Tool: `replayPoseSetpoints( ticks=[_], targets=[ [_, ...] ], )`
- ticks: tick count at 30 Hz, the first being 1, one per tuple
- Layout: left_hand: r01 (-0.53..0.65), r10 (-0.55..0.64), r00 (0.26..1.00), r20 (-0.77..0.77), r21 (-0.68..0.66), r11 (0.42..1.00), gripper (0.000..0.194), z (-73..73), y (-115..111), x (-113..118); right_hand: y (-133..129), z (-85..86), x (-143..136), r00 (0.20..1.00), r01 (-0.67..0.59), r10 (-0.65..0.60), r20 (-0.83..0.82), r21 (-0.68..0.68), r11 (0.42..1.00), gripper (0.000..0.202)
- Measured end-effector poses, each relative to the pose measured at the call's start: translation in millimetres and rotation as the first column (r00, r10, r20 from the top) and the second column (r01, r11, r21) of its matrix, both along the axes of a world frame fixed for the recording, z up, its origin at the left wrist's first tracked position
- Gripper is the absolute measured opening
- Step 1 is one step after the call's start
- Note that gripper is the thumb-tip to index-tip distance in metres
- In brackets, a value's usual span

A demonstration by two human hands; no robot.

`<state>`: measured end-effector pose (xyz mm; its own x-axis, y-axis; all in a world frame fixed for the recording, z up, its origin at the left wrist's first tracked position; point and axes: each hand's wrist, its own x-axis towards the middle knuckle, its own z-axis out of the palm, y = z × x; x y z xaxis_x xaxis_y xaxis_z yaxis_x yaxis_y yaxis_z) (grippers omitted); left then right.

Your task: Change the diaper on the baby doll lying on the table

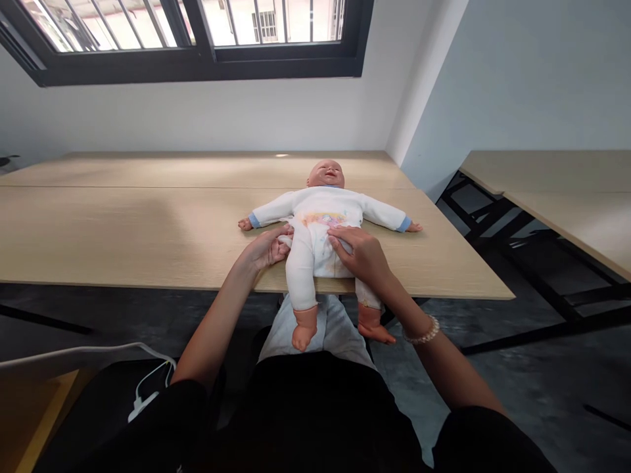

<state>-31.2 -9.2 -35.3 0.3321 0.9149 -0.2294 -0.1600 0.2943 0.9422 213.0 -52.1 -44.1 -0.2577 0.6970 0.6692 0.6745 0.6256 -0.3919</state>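
Note:
A baby doll [328, 200] lies on its back on the wooden table, arms spread, its feet hanging past the front edge. It has a white top with blue cuffs, white leg coverings and a white printed diaper [328, 259] at its middle. At the hip on the left of the view, my left hand [272, 248] is closed, its fingers pinching a bit of white material [286, 241]. My right hand [362, 255] rests on the diaper's front, fingers stretched towards the left; its palm side is hidden.
The wooden table [98, 243] extends to the left, with a wall and barred window [202, 59] behind it. A second table [566, 197] with black legs stands at right. Lower left are a dark chair seat [89, 407] and a white cable [98, 349].

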Motion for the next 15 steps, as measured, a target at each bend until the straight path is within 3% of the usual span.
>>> replayPoseSetpoints(
  ticks=[2, 5, 8, 10, 11, 13, 15],
  targets=[
    [0.009, -0.008, 0.999, -0.046, 0.026, 1.000, 0.027, -3.8, -3, -2, 0, -0.2, 0, 1.000, 0.000, 0.000, -0.004, -0.006, 1.000, 0.026],
    [-0.027, 0.072, 0.973, -0.221, 0.202, 0.979, 0.024, -9.4, -2, -1, 0, -0.9, 1, 1.000, -0.008, 0.008, -0.003, -0.008, 1.000, 0.026],
    [-0.013, 0.273, 0.821, -0.502, 0.462, 0.887, 0.015, -11.1, 3, 5, 0, -1.3, 0, 1.000, -0.002, 0.002, -0.011, 0.001, 1.000, 0.026],
    [0.102, 0.319, 0.703, -0.636, 0.534, 0.839, 0.017, -9.9, 6, 8, 0, -1.4, 1, 1.000, -0.007, 0.007, -0.016, 0.016, 1.000, 0.026],
    [0.168, 0.296, 0.678, -0.673, 0.533, 0.829, 0.020, -8.9, 7, 10, 0, -1.3, 1, 1.000, -0.015, 0.015, -0.017, 0.023, 1.000, 0.026],
    [0.248, 0.149, 0.742, -0.654, 0.473, 0.845, 0.026, -6.5, 4, 12, 0, -1.2, 1, 0.999, -0.026, 0.027, -0.025, 0.025, 0.999, 0.026],
    [0.255, -0.013, 0.846, -0.533, 0.384, 0.887, 0.027, -4.5, -1, 14, 0, -1.1, 3, 0.998, -0.026, 0.026, -0.050, 0.008, 1.000, 0.026]
  ],
)
